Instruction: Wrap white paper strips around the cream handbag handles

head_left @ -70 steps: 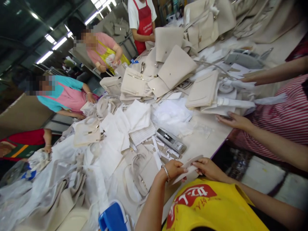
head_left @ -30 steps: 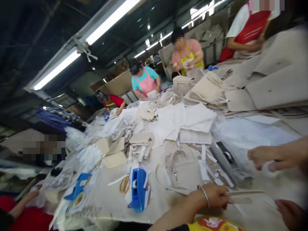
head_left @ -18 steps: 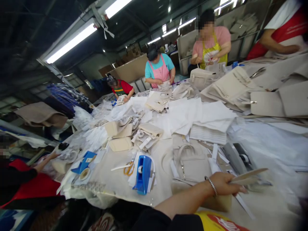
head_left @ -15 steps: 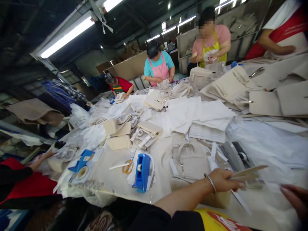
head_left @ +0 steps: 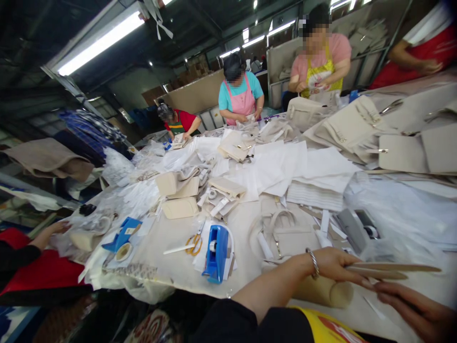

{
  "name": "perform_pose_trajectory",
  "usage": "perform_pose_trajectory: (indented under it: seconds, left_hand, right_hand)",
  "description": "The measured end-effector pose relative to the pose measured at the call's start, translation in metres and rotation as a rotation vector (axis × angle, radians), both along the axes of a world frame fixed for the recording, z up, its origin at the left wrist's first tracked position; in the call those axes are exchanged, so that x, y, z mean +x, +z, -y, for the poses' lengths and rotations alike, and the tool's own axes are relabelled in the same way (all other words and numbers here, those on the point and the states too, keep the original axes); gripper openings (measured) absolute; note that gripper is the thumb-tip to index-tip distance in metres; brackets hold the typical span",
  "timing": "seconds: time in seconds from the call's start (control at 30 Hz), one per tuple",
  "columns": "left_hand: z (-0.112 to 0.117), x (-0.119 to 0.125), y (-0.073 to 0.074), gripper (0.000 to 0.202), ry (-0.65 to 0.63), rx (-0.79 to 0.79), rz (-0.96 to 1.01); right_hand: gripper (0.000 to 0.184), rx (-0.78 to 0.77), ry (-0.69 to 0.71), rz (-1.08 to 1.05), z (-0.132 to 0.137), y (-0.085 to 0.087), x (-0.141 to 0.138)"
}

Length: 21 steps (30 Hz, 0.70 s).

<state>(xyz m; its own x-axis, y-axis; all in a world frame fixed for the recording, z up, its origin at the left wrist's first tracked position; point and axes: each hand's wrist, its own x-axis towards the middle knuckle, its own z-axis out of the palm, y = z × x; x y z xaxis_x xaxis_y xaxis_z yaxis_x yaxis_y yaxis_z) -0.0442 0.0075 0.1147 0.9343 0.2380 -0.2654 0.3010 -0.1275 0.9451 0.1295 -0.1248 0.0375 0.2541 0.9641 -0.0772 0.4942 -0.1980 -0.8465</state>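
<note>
Long, flat beige-brown strips (head_left: 403, 268) stick out to the right from my left hand (head_left: 333, 267), which wears a twisted silver bracelet and is closed on them. My right hand (head_left: 417, 302) comes in from the lower right edge. Its fingers are stretched out, and their tips meet my left fingertips just below the strips; I see nothing held there. Under my left wrist lies a tan rolled piece (head_left: 321, 290). Just beyond it rests a beige handbag (head_left: 291, 238) with handles, and a grey tape dispenser (head_left: 357, 233) stands behind the strips.
A blue tape dispenser (head_left: 216, 255), orange-handled scissors (head_left: 194, 244) and a second blue dispenser (head_left: 123, 233) lie to the left. White sheets (head_left: 317, 190) and beige bag pieces (head_left: 180, 207) cover the table's middle. Several co-workers stand around the table, one at the left edge (head_left: 50, 267).
My right hand has moved left to meet my left fingertips. The strips now point farther right and lie flatter. The view has shifted slightly.
</note>
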Motion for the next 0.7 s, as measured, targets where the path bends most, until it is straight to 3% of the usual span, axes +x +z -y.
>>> perform_pose_trajectory:
  seconds: [0.1, 0.23, 0.33, 0.5, 0.7]
  left_hand:
    - [-0.006, -0.003, -0.004, 0.029, 0.059, 0.031, -0.052]
    - [-0.017, -0.006, -0.011, 0.027, 0.388, -0.087, 0.019]
    - [-0.029, -0.009, -0.016, 0.024, 0.529, -0.167, 0.097]
    - [-0.042, -0.017, -0.023, 0.025, 0.59, -0.177, 0.157]
    - [-0.054, -0.025, -0.029, 0.023, 0.662, -0.115, 0.186]
  right_hand:
    - [0.025, -0.139, 0.006, -0.15, -0.01, 0.03, -0.004]
    - [0.039, -0.303, 0.022, -0.362, -0.018, 0.058, -0.001]
    - [0.035, -0.314, -0.008, -0.465, -0.012, 0.06, 0.012]
    - [0.033, -0.315, -0.094, -0.529, 0.009, 0.06, 0.035]
    - [0.031, -0.345, -0.176, -0.514, 0.025, 0.076, 0.058]
